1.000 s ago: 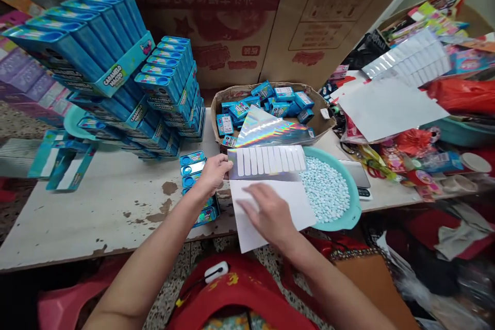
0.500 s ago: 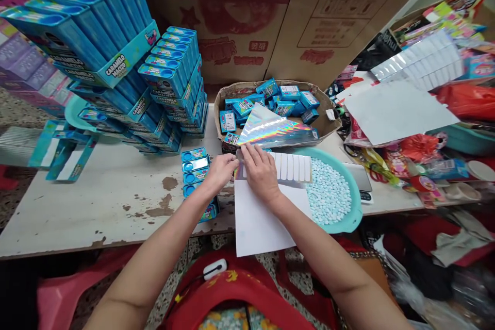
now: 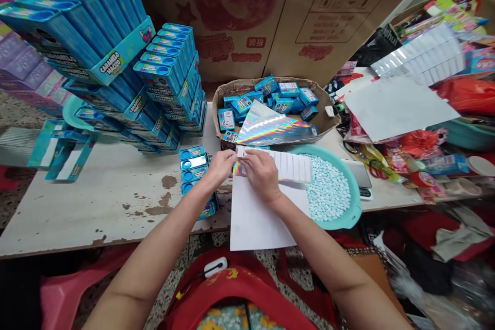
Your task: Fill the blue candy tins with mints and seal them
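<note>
My left hand (image 3: 221,166) is closed at the left edge of a shiny sticker sheet (image 3: 296,166) with white strips; what its fingertips pinch is too small to make out. My right hand (image 3: 263,172) has its fingers bent together on the same sheet, gripping its left part. Beneath lies a white sheet (image 3: 261,219) that hangs over the table's front edge. Left of my hands, blue tins (image 3: 194,175) stand in a row, partly hidden by my left forearm. A turquoise basin (image 3: 356,206) of small pale-blue candies (image 3: 328,188) sits to the right, partly under the sheets.
A cut carton (image 3: 218,94) behind my hands holds small blue boxes and a holographic sheet (image 3: 266,126). Stacks of blue boxes (image 3: 112,62) rise at the left. A scale (image 3: 365,193), sheets and colourful packets crowd the right. Large cartons (image 3: 232,15) stand behind.
The right fingers, earlier lying flatter on the sticker sheet, are now bent and raised, and the sheet's left end has lifted a little. The left hand stays at its edge.
</note>
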Demonstrator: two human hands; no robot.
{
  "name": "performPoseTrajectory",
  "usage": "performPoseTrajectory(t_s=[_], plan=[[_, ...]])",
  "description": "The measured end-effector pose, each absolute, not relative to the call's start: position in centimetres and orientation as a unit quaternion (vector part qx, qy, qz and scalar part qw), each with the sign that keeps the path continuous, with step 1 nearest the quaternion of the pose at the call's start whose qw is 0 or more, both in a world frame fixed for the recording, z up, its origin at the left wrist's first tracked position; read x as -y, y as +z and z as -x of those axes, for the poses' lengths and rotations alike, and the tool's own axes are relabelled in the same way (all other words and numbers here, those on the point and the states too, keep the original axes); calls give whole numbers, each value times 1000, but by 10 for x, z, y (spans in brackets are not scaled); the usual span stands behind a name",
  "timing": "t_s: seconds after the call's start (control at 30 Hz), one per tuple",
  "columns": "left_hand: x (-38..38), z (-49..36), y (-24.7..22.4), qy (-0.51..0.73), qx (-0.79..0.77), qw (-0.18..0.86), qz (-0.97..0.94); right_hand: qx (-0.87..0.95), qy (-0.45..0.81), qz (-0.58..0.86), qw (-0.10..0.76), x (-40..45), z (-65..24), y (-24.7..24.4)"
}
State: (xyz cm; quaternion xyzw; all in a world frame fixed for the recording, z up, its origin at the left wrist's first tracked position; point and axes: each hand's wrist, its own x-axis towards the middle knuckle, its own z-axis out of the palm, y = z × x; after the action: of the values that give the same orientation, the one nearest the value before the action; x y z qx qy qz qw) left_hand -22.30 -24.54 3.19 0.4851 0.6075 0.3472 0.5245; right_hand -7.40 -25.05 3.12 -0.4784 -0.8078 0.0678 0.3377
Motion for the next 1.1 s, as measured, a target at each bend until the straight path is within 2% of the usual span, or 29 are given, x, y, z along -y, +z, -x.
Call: performPoseTrajectory(t_s=[0.1,0.27,0.37,0.47,0.53,0.77,0.87,1.1], plan=[[235,224,27,330,-642,506,-472,761,142,487,404,257,67,55],[212,228,28,286,-714,387,-508,666,238,510,489,269,55,92],[223,230,48,364,-687,363,-514,633,293,518,495,274,54,99],[252,236,74,439,-561,438,-548,609,360,507,492,279,61,97],[272,244,86,402,-503,501,-578,596,401,491,493,284,73,95],[321,307,91,329,-576,511,-547,541,484,502,470,312,139,75],[349,335,81,320,-600,523,-514,580,466,520,420,329,162,58],[386,356,34,295,-642,480,-519,750,260,539,283,349,182,25]])
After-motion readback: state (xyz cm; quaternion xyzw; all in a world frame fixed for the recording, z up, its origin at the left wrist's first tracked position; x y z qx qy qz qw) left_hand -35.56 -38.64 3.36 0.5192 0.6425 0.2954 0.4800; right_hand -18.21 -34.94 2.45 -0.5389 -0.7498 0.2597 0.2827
